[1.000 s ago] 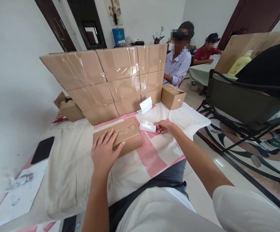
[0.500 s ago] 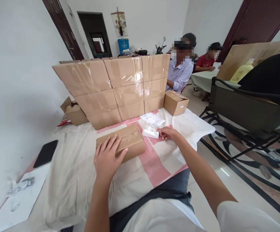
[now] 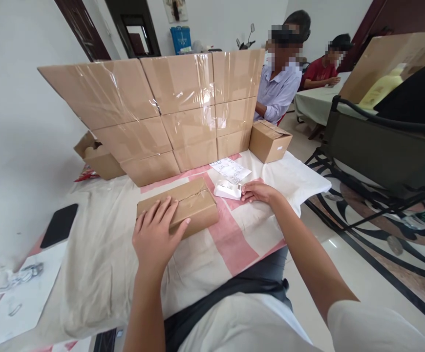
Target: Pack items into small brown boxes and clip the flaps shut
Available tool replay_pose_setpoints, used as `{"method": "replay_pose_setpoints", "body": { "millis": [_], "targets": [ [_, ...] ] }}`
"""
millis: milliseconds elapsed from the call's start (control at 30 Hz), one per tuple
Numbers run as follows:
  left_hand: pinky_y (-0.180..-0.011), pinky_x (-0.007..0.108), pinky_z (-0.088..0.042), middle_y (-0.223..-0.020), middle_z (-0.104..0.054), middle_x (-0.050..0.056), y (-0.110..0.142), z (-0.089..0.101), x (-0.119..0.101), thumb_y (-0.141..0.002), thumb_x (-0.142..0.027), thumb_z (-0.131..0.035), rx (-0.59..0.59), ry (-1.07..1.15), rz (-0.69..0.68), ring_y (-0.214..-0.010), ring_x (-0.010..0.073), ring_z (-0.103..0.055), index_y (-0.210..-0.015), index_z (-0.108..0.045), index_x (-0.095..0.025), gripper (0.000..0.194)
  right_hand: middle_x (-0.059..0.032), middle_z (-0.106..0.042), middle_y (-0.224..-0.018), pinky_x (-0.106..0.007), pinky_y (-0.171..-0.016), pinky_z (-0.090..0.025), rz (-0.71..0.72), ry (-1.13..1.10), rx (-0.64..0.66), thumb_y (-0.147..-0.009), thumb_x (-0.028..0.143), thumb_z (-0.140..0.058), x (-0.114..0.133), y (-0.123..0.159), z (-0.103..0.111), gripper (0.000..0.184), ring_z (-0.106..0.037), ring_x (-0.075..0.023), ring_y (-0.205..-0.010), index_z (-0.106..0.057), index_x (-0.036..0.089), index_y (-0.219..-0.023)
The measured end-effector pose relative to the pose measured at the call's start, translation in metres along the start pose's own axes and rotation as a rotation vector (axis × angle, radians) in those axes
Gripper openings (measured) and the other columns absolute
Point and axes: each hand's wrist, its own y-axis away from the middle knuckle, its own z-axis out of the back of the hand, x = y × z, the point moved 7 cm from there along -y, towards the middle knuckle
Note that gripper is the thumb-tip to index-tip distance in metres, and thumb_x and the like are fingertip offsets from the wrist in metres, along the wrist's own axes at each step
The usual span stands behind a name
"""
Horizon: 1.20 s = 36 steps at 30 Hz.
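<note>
A closed cardboard box [image 3: 194, 203] lies on the cloth-covered table in front of me. My left hand [image 3: 157, 227] rests on its left part, fingers spread flat over the top and the thumb along the near edge. To the right of the box is a white tape dispenser [image 3: 227, 189] with a roll in it. My right hand [image 3: 256, 191] is at the dispenser's right, cutter end, with thumb and fingers pinched together. Whatever is between those fingertips is too small to make out. Just behind the dispenser lies a white paper sheet [image 3: 230, 169] with printed marks.
A wall of taped cardboard boxes [image 3: 188, 117] rises behind the work spot. A small carton [image 3: 270, 142] stands at the back right, an opened carton [image 3: 102, 159] at the left. A black phone [image 3: 59, 225] lies far left. A co-worker [image 3: 280, 93] sits beyond the boxes.
The view has tilted down and closer, so the table things appear shifted. My left hand stays on the box. My right hand keeps its pinch at the dispenser's cutter end.
</note>
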Motion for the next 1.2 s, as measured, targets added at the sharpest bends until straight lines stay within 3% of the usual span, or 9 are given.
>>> {"method": "replay_pose_setpoints", "body": {
  "millis": [267,633,1000,1200],
  "targets": [
    [-0.114,0.047,-0.037,-0.147,-0.059,0.002,0.0,-0.001,0.0,-0.098,-0.051,-0.059,0.002,-0.01,-0.003,-0.135,0.032,-0.056,-0.142,-0.06,-0.029,0.048,-0.01,-0.075,-0.078,-0.02,-0.058,-0.06,-0.003,0.015,-0.026,-0.1,0.016,-0.06,0.002,0.0,-0.004,0.016,-0.079,-0.0208,-0.078,-0.058,0.015,-0.085],
    [-0.113,0.047,-0.038,-0.144,-0.062,0.003,-0.003,0.0,-0.002,-0.1,-0.052,-0.055,-0.002,-0.048,-0.014,-0.133,0.0316,-0.058,-0.137,-0.063,-0.026,0.046,-0.004,-0.069,-0.075,-0.024,-0.064,-0.064,0.073,0.007,-0.006,-0.094,0.016,-0.068,0.004,0.005,-0.007,0.02,-0.079,-0.0213,-0.079,-0.056,0.017,-0.079],
    [-0.115,0.05,-0.037,-0.146,-0.06,0.003,-0.002,-0.003,-0.001,-0.101,-0.055,-0.05,0.083,-0.029,0.033,-0.136,0.0323,-0.054,-0.139,-0.061,-0.026,0.049,-0.0072,-0.07,-0.069,-0.023,-0.056,-0.061,0.062,0.021,-0.17,-0.091,0.004,-0.059,-0.005,-0.001,-0.009,0.019,-0.077,-0.02,-0.069,-0.055,0.015,-0.076],
    [-0.114,0.052,-0.037,-0.147,-0.06,0.003,-0.003,-0.005,0.004,-0.099,-0.053,-0.054,0.109,0.018,0.047,-0.137,0.0333,-0.054,-0.139,-0.061,-0.03,0.046,-0.005,-0.068,-0.063,-0.018,-0.048,-0.052,0.177,-0.012,-0.28,-0.092,0.01,-0.056,-0.002,0.014,-0.012,0.021,-0.072,-0.0159,-0.059,-0.052,0.016,-0.073]
  ]
}}
